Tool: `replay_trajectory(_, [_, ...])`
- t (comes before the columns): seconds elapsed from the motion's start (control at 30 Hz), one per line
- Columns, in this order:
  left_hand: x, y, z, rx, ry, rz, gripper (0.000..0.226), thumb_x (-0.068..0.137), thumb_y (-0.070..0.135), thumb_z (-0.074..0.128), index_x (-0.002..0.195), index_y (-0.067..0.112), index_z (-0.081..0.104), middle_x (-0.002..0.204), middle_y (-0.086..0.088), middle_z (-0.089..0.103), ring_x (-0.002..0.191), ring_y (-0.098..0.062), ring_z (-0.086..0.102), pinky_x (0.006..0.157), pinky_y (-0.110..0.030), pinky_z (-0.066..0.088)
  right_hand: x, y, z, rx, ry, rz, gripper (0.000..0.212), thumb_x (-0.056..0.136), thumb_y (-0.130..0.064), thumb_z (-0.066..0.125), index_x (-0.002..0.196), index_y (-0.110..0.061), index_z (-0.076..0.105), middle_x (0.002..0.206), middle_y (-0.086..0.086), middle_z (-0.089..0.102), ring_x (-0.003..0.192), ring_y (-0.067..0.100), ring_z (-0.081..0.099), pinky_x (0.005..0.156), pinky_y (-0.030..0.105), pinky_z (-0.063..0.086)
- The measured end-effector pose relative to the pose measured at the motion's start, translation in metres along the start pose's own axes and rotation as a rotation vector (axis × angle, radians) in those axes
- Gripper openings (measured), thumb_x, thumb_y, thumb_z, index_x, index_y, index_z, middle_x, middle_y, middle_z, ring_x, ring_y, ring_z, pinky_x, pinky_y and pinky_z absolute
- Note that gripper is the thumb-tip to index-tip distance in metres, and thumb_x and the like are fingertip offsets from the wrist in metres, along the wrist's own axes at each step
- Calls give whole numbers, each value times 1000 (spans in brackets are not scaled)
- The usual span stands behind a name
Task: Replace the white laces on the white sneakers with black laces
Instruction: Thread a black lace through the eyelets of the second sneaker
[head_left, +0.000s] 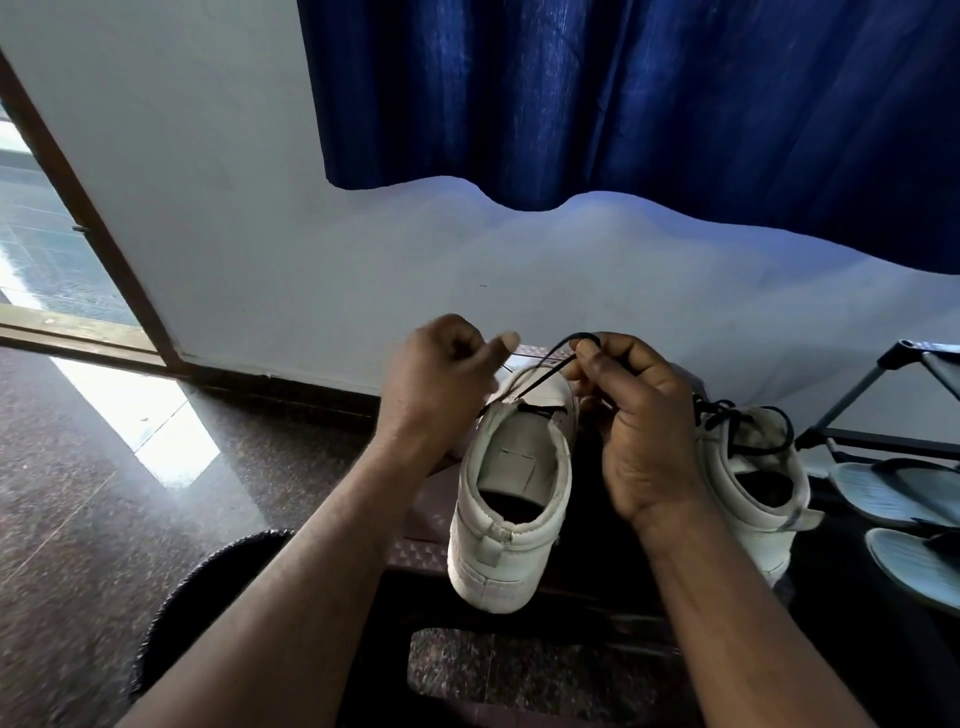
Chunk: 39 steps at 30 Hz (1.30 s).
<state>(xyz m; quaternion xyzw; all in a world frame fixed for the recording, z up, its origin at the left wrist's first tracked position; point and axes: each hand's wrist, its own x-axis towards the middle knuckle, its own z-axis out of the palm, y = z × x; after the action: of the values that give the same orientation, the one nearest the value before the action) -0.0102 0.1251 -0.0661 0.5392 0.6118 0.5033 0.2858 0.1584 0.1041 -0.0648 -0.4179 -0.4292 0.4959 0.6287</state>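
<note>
Granite floor (78, 493), speckled and shiny, with a pale wall (260, 234) behind, a blue curtain (623, 93) hanging over it and a wooden door frame (88, 218) off to the left. Two white sneakers sit on a brown textured worktop (421, 551). The near sneaker (509, 519) is between the hands, and the other sneaker (763, 483) just right of it already wears black laces (748, 421). So the right hand (644, 431) pinches a black lace (545, 374) rising from the near sneaker's top eyelets. The left hand (436, 379) is curled, can't tell if it grips anything. Two grey sandals (893, 493) lie far right.
</note>
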Motion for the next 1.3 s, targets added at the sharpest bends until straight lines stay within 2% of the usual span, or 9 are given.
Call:
replay_trajectory(0.07, [-1, -5, 3, 9, -178, 3, 34, 92, 45, 76, 76, 16, 71, 72, -1, 71, 65, -13, 62, 68, -30, 48, -2, -6, 1, 10, 15, -19, 9, 94, -13, 70, 87, -18, 74, 76, 2, 69, 73, 15, 54, 71, 31, 40])
replay_trajectory(0.13, [-1, -7, 3, 8, -237, 1, 28, 94, 40, 75, 78, 17, 75, 79, -2, 70, 68, -9, 58, 70, -30, 45, -4, -14, 2, 27, 41, -32, 9, 95, -11, 68, 88, -16, 71, 74, 1, 69, 69, 13, 53, 68, 30, 38])
replay_trajectory(0.23, [-1, -2, 0, 7, -244, 17, 22, 94, 37, 75, 82, 19, 76, 71, 5, 66, 64, -5, 53, 65, -26, 41, -5, -22, 0, 55, 53, -48, 11, 96, -10, 67, 88, -15, 71, 72, -1, 68, 69, 12, 54, 66, 26, 38])
replay_trajectory(0.37, [2, 4, -2, -95, -86, 82, 16, 93, 29, 76, 81, 20, 71, 63, 15, 56, 59, -5, 48, 61, -25, 38, -7, -25, -2, 68, 40, -72, 10, 96, -9, 66, 89, -13, 71, 73, 1, 68, 71, 14, 56, 66, 26, 40])
replay_trajectory(0.57, [-4, 4, 4, -161, -299, 139, 23, 84, 52, 73, 86, 29, 77, 67, 11, 57, 68, -13, 46, 70, -33, 40, -10, -29, 0, 105, -16, -107, 11, 97, -7, 62, 90, -11, 70, 74, 1, 67, 71, 14, 58, 66, 25, 42])
replay_trajectory(0.77, [-5, 11, 5, -261, -395, 152, 22, 91, 46, 68, 96, 29, 81, 89, 3, 74, 81, -12, 58, 80, -37, 46, -12, -30, 1, 113, -59, -119, 10, 96, -9, 64, 88, -12, 71, 73, 1, 66, 71, 14, 58, 67, 28, 41])
replay_trajectory(1.0, [-6, 12, 5, -284, -484, 184, 18, 102, 29, 63, 92, 19, 73, 84, 8, 69, 75, -3, 54, 75, -24, 40, -13, -29, 5, 109, -60, -115, 7, 92, -14, 67, 88, -15, 73, 73, 1, 66, 72, 15, 57, 74, 34, 41])
replay_trajectory(1.2, [-10, 17, 3, -422, -509, 129, 17, 100, 29, 63, 97, 14, 71, 88, -4, 67, 85, -19, 51, 82, -35, 39, -12, -32, 5, 192, -63, -70, 4, 90, -14, 69, 89, -13, 72, 70, 1, 62, 74, 20, 52, 67, 31, 37])
replay_trajectory(1.3, [-11, 17, 1, -476, -538, 106, 19, 98, 29, 62, 100, 13, 73, 89, -5, 68, 88, -17, 56, 86, -33, 42, -12, -35, 4, 285, -46, -27, 6, 86, -17, 70, 90, -13, 72, 70, 0, 60, 67, 14, 51, 63, 26, 37])
